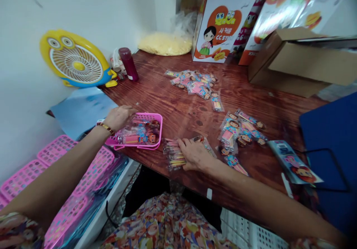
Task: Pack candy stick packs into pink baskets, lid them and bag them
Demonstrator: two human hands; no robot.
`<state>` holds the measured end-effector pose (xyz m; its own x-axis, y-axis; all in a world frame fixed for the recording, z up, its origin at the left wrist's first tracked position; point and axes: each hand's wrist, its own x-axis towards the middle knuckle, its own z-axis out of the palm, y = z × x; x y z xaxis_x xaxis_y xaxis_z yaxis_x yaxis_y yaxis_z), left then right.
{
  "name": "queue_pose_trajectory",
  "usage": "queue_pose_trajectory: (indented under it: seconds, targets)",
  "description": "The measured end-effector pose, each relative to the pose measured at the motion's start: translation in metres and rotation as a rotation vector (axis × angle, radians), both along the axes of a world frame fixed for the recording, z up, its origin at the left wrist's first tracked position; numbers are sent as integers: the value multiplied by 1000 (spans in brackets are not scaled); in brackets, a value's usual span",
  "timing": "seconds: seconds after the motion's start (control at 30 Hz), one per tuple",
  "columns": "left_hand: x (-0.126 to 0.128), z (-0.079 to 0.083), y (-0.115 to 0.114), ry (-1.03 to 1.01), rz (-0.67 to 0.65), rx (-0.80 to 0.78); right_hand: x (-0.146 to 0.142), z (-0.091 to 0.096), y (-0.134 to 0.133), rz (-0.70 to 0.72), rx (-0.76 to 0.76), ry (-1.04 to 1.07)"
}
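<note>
My left hand [119, 116] rests with curled fingers on the near-left rim of a pink plastic basket [156, 117], which holds several clear toy packets with cartoon doll heads. My right hand [195, 154] lies palm down on a stack of the same packets [174, 156] at the table's front edge, fingers bent over them. Loose packets [240, 133] lie just right of that hand, and another scatter of packets [196, 84] lies farther back on the wooden table [178, 104].
A yellow cartoon fan [75, 60] and a maroon bottle [128, 63] stand at the back left. Printed cartons [223, 22] and a brown cardboard box [301, 61] fill the back right. A blue folder [331, 137] lies at right. Stacked pink baskets [52, 156] sit below left.
</note>
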<state>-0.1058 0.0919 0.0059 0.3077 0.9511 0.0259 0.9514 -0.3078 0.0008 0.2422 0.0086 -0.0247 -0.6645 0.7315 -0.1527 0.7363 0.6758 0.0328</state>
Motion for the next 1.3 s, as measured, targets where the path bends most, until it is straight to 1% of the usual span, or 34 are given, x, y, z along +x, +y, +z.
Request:
queue_pose_trajectory:
  seconds: [0.1,0.17,0.23,0.3,0.33,0.4,0.47,0.5,0.57,0.63,0.7,0.77,0.87,0.93,1.03,1.13,1.17,1.23,1.3]
  targets:
    - [-5,3,-11,27,108,26,2,5,5,-53,-32,41]
    - [-9,4,-21,47,207,25,5,12,10,-115,-44,78]
    - [-11,3,-35,51,303,-1,13,22,17,-195,-64,121]
    - [-8,2,-55,-27,353,-53,23,36,24,-299,-84,174]
    - [-3,0,-67,-110,353,-82,29,46,28,-358,-92,204]
    - [14,-4,-92,-349,326,-143,38,66,36,-467,-105,272]
    - [37,-9,-114,-582,285,-170,39,88,41,-519,-145,360]
    - [49,-13,-124,-681,281,-179,36,98,43,-507,-188,416]
    - [73,-19,-137,-835,295,-171,19,113,44,-434,-311,509]
    - [92,-26,-144,-902,338,-134,-6,121,44,-364,-401,507]
    - [103,-31,-147,-929,385,-89,-36,122,45,-340,-389,399]
    - [107,-37,-151,-987,414,-47,-65,118,46,-335,-324,280]
    - [104,-46,-157,-1094,414,16,-98,107,49,-339,-253,179]
    - [100,-51,-160,-1103,430,85,-112,100,49,-355,-232,145]
    - [96,-54,-162,-999,431,252,-124,89,45,-390,-231,154]
    - [95,-50,-159,-827,348,433,-130,79,39,-394,-210,217]
    - [95,-49,-157,-755,326,463,-130,77,37,-383,-196,231]
    - [95,-45,-153,-619,308,471,-128,75,36,-346,-193,229]
    - [94,-42,-149,-546,310,493,-123,78,38,-292,-213,214]
